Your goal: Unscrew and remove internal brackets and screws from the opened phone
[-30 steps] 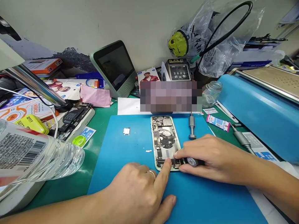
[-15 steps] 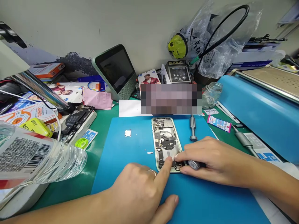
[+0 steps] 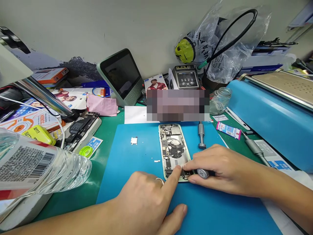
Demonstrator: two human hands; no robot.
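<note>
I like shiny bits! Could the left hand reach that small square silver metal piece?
Probably yes: the small square silver metal piece lies uncovered on the flat blue mat, with nothing seeming to block the left hand, though one of its fingers touches the opened, pale-framed phone.

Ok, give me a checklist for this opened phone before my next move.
1. Phone lying on the blue mat: ok.
2. Left hand on the phone: ok, index finger on its lower end.
3. Right hand at the phone: ok, fingertips at its lower right edge, screwdriver tucked in the hand.
4. Loose bits put away: not ok, a square piece and a small strip lie left of the phone.
5. Bottle closed: cannot tell, its top is out of view.
</note>
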